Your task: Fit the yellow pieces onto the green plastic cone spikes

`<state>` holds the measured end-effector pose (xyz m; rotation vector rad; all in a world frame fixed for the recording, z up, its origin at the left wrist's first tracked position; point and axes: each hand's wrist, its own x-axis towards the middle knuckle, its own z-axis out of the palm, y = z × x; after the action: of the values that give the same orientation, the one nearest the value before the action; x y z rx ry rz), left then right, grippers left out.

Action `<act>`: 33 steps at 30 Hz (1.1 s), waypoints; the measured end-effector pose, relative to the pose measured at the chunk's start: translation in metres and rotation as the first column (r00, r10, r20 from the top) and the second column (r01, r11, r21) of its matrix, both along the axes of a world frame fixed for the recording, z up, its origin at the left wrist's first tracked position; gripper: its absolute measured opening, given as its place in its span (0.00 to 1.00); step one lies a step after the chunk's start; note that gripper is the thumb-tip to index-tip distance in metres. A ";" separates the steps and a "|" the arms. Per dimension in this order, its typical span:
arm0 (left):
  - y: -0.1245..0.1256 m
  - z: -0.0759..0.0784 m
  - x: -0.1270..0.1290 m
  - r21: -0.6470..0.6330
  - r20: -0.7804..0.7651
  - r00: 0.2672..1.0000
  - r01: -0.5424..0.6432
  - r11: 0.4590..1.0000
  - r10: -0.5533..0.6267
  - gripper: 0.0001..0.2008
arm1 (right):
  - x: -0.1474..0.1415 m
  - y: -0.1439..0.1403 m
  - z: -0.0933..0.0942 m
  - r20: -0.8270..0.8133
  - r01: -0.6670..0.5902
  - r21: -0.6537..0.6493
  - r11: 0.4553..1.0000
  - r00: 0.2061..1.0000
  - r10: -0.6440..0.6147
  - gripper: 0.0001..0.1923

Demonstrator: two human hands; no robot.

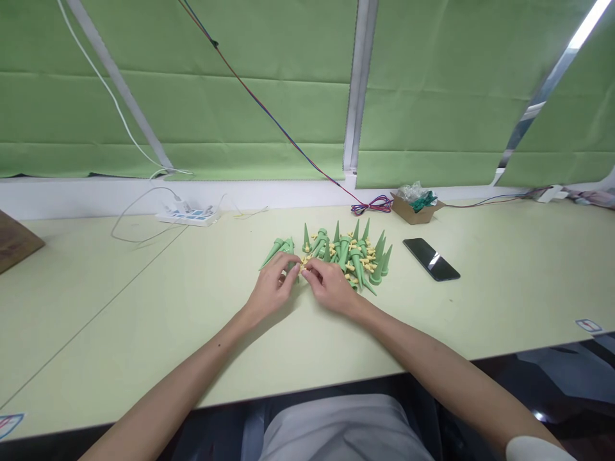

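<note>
My left hand (275, 280) is closed in a pinch around a green plant watering spike (291, 247), most of it hidden by the fingers. Close against it, my right hand (331, 285) pinches a small yellow valve piece (303, 260) where the fingertips of both hands meet. Whether the valve touches the spike, I cannot tell. Just behind and to the right lies a pile of green watering spikes (344, 251) with yellow valves (369, 261) among them. A few more green spikes (274, 248) lie beyond my left hand.
A black phone (431, 259) lies right of the pile. Behind it stand a cardboard box (416, 214) with plastic wrapping and a coil of cable (372, 205). A white power strip (188, 217) sits at the back left, and a brown board (18, 242) at the far left edge.
</note>
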<state>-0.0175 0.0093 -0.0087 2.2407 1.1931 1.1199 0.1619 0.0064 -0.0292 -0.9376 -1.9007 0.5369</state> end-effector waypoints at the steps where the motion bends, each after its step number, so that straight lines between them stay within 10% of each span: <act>1: 0.000 0.000 0.000 0.006 -0.005 1.000 0.001 1.000 -0.001 0.12 | 0.000 0.000 0.000 0.003 -0.005 0.000 1.000 1.000 0.005 0.09; 24: 0.000 0.000 -0.001 0.017 -0.007 1.000 -0.024 1.000 0.024 0.11 | 0.002 0.000 0.004 0.031 0.045 -0.044 0.998 0.999 -0.043 0.19; 33: -0.008 -0.006 0.005 -0.067 -0.033 0.989 0.144 0.987 -0.147 0.28 | 0.002 -0.004 0.010 -0.075 0.097 -0.070 0.993 0.992 -0.102 0.12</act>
<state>-0.0122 0.0010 -0.0151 2.2685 1.0455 0.9737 0.1638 0.0027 -0.0188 -1.0336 -1.7647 0.5713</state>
